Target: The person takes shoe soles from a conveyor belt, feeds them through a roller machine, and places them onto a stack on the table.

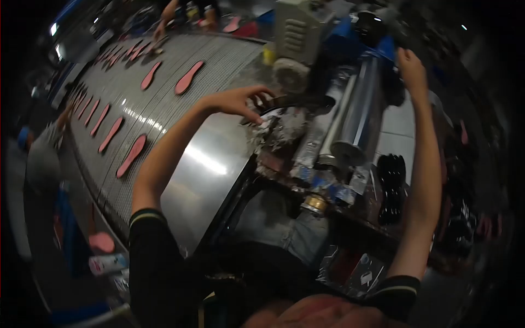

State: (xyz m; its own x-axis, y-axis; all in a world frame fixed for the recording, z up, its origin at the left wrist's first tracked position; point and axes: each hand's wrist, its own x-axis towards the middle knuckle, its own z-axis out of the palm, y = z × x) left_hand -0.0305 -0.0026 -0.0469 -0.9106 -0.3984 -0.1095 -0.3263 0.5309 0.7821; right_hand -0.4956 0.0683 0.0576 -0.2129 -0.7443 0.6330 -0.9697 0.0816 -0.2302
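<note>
My left hand is over the machine's end beside the metal table, fingers curved apart around a clump of greyish scraps. Whether its fingertips hold any of the scraps is too small to tell. My right hand is raised at the upper right beside a blue plastic piece, its fingers bent and closed; what they hold, if anything, is hidden. Between my arms lies a shiny metallic roller next to a paler roll.
Pink insoles lie across a ribbed conveyor on the left. A grey motor housing stands at the top. Black glossy soles sit at right. Other people work at the far left and beyond the conveyor.
</note>
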